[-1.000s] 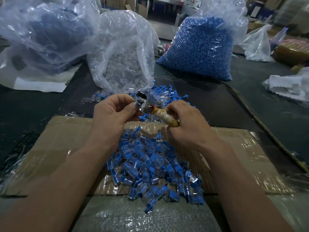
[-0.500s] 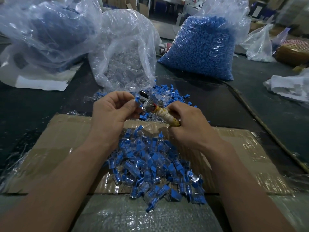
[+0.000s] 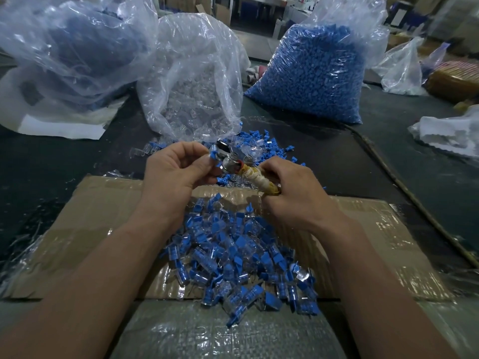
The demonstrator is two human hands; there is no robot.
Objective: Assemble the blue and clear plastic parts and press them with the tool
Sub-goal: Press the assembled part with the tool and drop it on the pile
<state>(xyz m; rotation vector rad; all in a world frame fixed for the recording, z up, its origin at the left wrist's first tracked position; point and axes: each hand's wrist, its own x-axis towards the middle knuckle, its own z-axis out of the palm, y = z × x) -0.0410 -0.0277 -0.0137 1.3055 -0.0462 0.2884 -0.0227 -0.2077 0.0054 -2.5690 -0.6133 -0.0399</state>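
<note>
Blue part (image 3: pixel 213 157) pinched by left hand (image 3: pixel 176 174) thumb and forefinger, at tool (image 3: pixel 230 165) head; clear half not discernible. Right hand (image 3: pixel 293 195) fingers clamped round wrapped handle. Assembled pile (image 3: pixel 238 257) at 6 o'clock: many done. Clear-parts bag (image 3: pixel 193 97) 12 o'clock, blue-parts bag (image 3: pixel 311 73) 1 o'clock, both stocked: much left.

Left hand (image 3: pixel 174 172) faces right hand (image 3: pixel 294 194), fingers (image 3: pixel 180 149) curled.

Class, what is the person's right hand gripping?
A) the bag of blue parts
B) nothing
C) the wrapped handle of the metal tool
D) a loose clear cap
C: the right hand curls round the wrapped handle of the tool, at whose metal head the left hand pinches a blue part.
</note>
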